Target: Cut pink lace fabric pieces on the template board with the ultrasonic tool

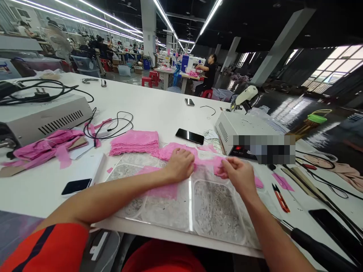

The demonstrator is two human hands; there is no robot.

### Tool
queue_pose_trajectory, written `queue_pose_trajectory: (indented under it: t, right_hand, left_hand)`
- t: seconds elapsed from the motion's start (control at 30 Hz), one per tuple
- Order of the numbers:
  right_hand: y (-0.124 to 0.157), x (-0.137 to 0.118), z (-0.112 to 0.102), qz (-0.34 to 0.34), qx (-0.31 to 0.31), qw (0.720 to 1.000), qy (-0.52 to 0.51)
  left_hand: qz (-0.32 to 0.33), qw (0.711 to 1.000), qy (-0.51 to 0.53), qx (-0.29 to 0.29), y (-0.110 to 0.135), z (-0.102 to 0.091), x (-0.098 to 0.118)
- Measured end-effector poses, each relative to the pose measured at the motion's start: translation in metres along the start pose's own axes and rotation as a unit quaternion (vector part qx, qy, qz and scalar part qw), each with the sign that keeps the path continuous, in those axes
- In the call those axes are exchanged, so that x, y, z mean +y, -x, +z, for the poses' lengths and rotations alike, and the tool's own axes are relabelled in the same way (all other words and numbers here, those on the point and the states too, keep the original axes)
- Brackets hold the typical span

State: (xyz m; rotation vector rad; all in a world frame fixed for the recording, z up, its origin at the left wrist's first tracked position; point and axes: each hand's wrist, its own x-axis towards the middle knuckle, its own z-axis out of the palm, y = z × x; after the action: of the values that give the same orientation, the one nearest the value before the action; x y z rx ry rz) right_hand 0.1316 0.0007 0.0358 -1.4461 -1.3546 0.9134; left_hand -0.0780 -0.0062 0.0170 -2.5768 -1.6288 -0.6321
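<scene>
A pink strip of thin fabric (208, 161) stretches between my two hands above a clear plastic mat. My left hand (181, 165) has its fingers curled down on the strip's left part, over a bunched pink piece. At the strip's right end, my right hand (239, 174) pinches the fabric between thumb and fingers. Left of my hands lies a neat stack of pink fabric pieces (134, 142). Another sheer pink piece (163, 190) lies flat under my left forearm, partly hidden by it.
A black phone (189, 136) lies beyond my hands. Right of it stands a grey control box (249, 130). Orange thread snips (280, 198) and a black-handled tool (317, 247) lie at the right. Cables and pink fabric (51, 145) cover the left side. A person (209, 73) sits farther back.
</scene>
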Motion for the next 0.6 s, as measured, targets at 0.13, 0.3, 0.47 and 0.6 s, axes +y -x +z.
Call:
queue_pose_trajectory:
  t: [0.13, 0.3, 0.47, 0.6]
  right_hand:
    - [0.044, 0.046, -0.043, 0.054, -0.017, 0.993, 0.104]
    - [0.079, 0.069, -0.079, 0.02, -0.032, 0.969, 0.243]
    - [0.092, 0.061, -0.089, -0.069, -0.018, 0.958, 0.278]
    - [0.093, 0.05, -0.072, -0.182, -0.136, 0.953, 0.201]
  left_hand:
    - [0.151, 0.987, -0.003, -0.05, 0.035, 0.007, 0.02]
    - [0.297, 0.953, -0.005, -0.058, 0.064, 0.003, 0.031]
    - [0.271, 0.95, 0.121, -0.093, 0.052, -0.008, 0.036]
    - [0.297, 0.932, 0.188, -0.092, 0.035, 0.0, 0.048]
